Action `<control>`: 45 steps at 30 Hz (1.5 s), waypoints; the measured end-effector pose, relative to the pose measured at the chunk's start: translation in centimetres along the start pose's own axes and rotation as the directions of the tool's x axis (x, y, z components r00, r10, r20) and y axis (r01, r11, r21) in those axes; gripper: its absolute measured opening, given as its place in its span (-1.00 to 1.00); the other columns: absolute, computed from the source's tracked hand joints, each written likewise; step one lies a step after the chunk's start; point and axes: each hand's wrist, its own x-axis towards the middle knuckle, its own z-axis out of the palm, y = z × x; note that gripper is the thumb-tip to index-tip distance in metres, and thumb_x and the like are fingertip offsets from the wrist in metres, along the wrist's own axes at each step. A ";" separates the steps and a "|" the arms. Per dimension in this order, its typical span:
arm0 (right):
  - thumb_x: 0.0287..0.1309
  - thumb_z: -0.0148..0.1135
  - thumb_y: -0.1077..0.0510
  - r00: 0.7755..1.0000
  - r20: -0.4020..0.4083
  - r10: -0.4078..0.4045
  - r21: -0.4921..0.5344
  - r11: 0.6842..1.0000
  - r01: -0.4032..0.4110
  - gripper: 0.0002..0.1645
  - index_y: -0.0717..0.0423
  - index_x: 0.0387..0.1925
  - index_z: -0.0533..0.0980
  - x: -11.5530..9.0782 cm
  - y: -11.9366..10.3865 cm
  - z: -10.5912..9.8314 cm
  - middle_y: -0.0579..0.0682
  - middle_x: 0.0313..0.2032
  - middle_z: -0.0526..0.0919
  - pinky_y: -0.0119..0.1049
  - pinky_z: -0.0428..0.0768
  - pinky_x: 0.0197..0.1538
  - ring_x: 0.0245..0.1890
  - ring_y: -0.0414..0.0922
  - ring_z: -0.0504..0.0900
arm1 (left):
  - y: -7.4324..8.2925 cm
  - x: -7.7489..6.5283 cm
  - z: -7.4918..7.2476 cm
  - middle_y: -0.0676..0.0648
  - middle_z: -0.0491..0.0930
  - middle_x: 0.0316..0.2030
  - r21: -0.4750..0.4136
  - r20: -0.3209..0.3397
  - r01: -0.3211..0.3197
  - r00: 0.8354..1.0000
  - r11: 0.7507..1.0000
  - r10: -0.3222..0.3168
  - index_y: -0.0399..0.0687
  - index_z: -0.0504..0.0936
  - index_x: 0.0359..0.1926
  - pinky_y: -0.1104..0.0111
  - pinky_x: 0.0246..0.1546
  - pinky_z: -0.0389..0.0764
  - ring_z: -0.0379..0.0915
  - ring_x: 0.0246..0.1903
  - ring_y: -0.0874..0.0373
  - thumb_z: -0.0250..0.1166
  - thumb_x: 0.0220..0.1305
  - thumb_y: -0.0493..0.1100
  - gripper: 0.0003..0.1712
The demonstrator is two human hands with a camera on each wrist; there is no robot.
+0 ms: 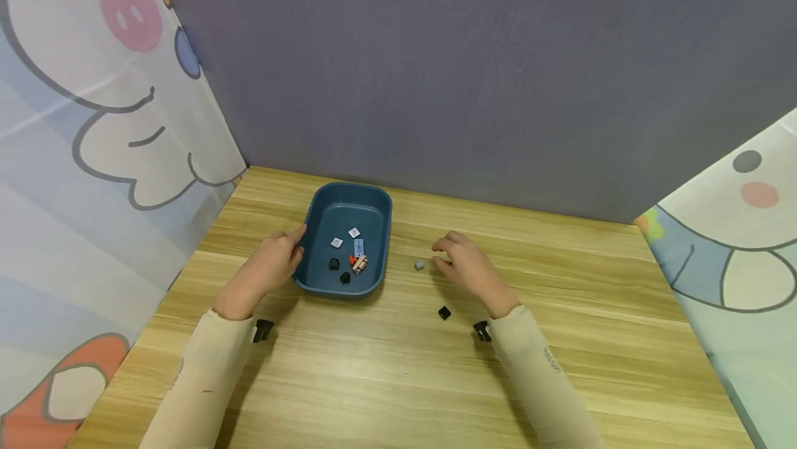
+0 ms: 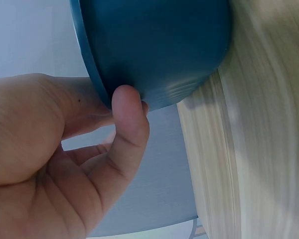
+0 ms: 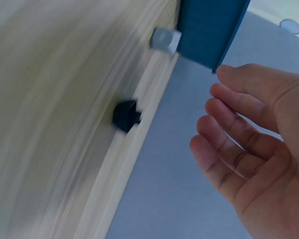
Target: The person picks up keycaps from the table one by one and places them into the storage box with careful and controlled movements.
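Note:
My left hand pinches the left rim of a dark blue plastic tray, thumb on one side of the wall and fingertip on the other, as the left wrist view shows. Inside the tray lie small white keycap-like pieces, black pieces, a light blue printed piece and a tan piece beside an orange one. Over the table, my right hand holds nothing, its fingers loosely bent. Just left of its fingertips sits a small grey block. A small black keycap-like piece lies nearer me.
The wooden table runs back to a grey upright panel. Cartoon-printed cloths stand along both sides. Black clips show by the wrists.

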 end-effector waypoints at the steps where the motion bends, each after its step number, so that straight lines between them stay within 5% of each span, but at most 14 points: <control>1: 0.08 0.29 0.22 1.000 0.003 0.008 -0.002 1.000 -0.008 -0.75 0.22 -0.17 0.59 -0.2 0.3 -0.1 0.00 -0.26 0.52 -0.27 0.51 -0.26 -0.31 -0.12 0.50 | 0.0 0.0 0.0 -0.29 0.45 -0.39 -0.001 0.001 0.002 1.000 1.000 -0.002 -0.50 0.25 0.23 0.28 -0.54 0.39 0.29 -0.54 0.04 0.09 0.27 -0.36 -0.47; 20: 0.05 0.33 0.16 0.995 0.060 0.077 -0.043 0.996 -0.075 -0.74 0.23 -0.23 0.59 -2.7 2.6 -0.1 0.01 -0.30 0.52 -0.29 0.53 -0.28 -0.33 -0.12 0.50 | 0.0 0.1 -0.1 -0.32 0.45 -0.36 0.006 0.005 0.016 1.000 1.000 -0.016 -0.50 0.24 0.24 0.28 -0.55 0.41 0.31 -0.52 0.02 0.09 0.27 -0.37 -0.46; 34: 0.04 0.34 0.01 0.973 0.124 0.193 -0.155 0.973 -0.173 -0.68 0.18 -0.30 0.60 -2.7 2.6 0.8 -0.02 -0.37 0.50 -0.27 0.53 -0.34 -0.39 -0.12 0.48 | -0.1 0.0 0.0 -0.31 0.45 -0.36 0.000 0.004 0.017 1.000 1.000 -0.017 -0.49 0.24 0.24 0.28 -0.55 0.41 0.32 -0.53 0.03 0.09 0.27 -0.36 -0.46; 45: 0.06 0.31 0.01 0.968 0.128 0.217 -0.150 0.969 -0.198 -0.71 0.17 -0.32 0.60 -2.5 2.5 1.1 -0.01 -0.38 0.50 -0.29 0.52 -0.39 -0.42 -0.13 0.47 | 0.0 0.0 0.0 -0.28 0.45 -0.39 -0.007 0.003 0.007 1.000 1.000 -0.007 -0.49 0.25 0.24 0.29 -0.55 0.40 0.31 -0.53 0.04 0.10 0.27 -0.36 -0.46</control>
